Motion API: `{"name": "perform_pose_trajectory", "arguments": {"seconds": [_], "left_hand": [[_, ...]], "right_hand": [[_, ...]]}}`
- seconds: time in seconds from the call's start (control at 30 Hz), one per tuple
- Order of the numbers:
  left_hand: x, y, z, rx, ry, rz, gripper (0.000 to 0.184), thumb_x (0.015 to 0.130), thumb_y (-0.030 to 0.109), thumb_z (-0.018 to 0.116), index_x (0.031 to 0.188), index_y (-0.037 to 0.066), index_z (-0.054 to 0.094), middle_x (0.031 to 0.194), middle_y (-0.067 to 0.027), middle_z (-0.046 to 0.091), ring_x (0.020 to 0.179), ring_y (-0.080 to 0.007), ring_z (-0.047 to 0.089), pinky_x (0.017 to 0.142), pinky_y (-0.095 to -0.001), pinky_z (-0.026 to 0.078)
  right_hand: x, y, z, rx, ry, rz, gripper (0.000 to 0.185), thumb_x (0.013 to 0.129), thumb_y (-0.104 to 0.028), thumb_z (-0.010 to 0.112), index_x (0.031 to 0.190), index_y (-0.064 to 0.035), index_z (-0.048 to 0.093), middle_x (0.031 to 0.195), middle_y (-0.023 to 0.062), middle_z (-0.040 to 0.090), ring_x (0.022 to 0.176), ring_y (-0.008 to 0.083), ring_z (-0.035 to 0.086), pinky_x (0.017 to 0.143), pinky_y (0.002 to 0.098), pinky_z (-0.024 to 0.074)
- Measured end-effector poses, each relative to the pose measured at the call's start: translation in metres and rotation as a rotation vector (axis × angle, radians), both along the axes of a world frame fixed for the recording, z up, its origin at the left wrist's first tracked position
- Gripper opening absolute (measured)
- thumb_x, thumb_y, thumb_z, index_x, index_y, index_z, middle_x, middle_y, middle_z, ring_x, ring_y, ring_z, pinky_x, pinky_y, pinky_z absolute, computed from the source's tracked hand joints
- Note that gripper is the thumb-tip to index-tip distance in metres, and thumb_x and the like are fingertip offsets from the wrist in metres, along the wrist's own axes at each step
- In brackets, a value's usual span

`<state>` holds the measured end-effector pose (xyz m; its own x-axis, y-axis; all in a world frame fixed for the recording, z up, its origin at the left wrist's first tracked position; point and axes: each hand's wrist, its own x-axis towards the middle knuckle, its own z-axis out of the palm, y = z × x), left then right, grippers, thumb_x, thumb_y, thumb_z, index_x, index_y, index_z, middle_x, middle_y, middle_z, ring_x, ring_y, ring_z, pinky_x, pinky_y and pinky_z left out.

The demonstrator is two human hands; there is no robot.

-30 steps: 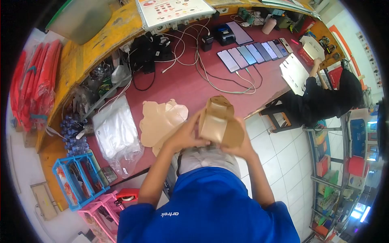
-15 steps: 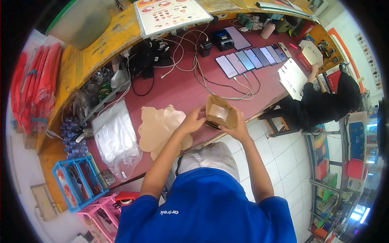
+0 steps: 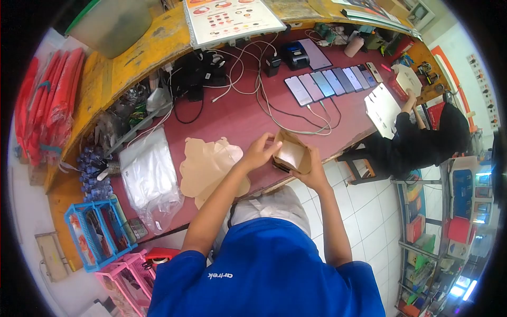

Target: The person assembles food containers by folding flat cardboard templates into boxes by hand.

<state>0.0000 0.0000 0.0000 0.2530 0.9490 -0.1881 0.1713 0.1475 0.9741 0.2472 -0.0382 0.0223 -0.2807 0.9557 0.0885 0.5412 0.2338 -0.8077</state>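
Note:
A small brown cardboard box (image 3: 293, 153) with a pale inside is held over the front edge of the table, its open top facing me. My right hand (image 3: 316, 173) grips the box's right side. At its left side, my left hand (image 3: 259, 153) pinches the wall with thumb and fingers. Left of the box, flat brown cardboard blanks (image 3: 207, 165) with cut, lobed edges lie on the table, partly under my left forearm. A stack of clear plastic bags (image 3: 150, 171) lies farther left.
Several phones (image 3: 319, 87) stand in a row on the dark red table (image 3: 232, 113), with white cables (image 3: 259, 87) nearby. A co-worker (image 3: 422, 127) in black handles a box (image 3: 406, 82) at the right. Blue (image 3: 100, 232) and pink baskets (image 3: 127, 282) stand at lower left.
My left hand has moved up and right onto the box's left wall. The box is tilted a little differently. The co-worker's white sheet and box appear slightly shifted with the camera view.

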Motion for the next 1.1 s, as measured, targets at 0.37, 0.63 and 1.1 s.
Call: {"name": "perform_pose_trajectory", "arguments": {"seconds": [0.37,0.63,1.1], "left_hand": [[0.008,-0.011,0.004,0.125,0.100,-0.061,0.046,0.099,0.028,0.067,0.134,0.000,0.056,0.138,-0.0201,0.057,0.120,-0.0319,0.065,0.103,-0.0416,0.052],[0.017,-0.041,-0.057,0.038,-0.218,0.049,0.078,0.092,0.024,0.076,0.156,0.004,0.036,0.155,-0.0181,0.042,0.139,-0.0312,0.048,0.113,-0.0440,0.044],[0.036,-0.044,-0.053,-0.128,0.084,0.150,0.094,0.072,0.027,0.084,0.152,0.004,0.040,0.146,-0.0239,0.042,0.139,-0.0392,0.044,0.118,-0.0456,0.039]], "right_hand": [[0.004,-0.011,-0.009,0.036,0.134,-0.099,0.090,0.072,-0.009,0.091,0.145,-0.0032,0.040,0.136,0.0151,0.051,0.129,0.0310,0.052,0.110,0.0430,0.0438],[0.001,-0.009,-0.007,0.104,0.027,-0.101,0.080,0.081,-0.013,0.086,0.146,-0.0033,0.040,0.135,0.0183,0.051,0.128,0.0338,0.052,0.107,0.0443,0.0442],[-0.014,-0.010,-0.003,0.075,-0.129,-0.051,0.103,0.069,-0.015,0.094,0.152,-0.0046,0.035,0.141,0.0210,0.047,0.131,0.0430,0.048,0.108,0.0499,0.0440]]}}
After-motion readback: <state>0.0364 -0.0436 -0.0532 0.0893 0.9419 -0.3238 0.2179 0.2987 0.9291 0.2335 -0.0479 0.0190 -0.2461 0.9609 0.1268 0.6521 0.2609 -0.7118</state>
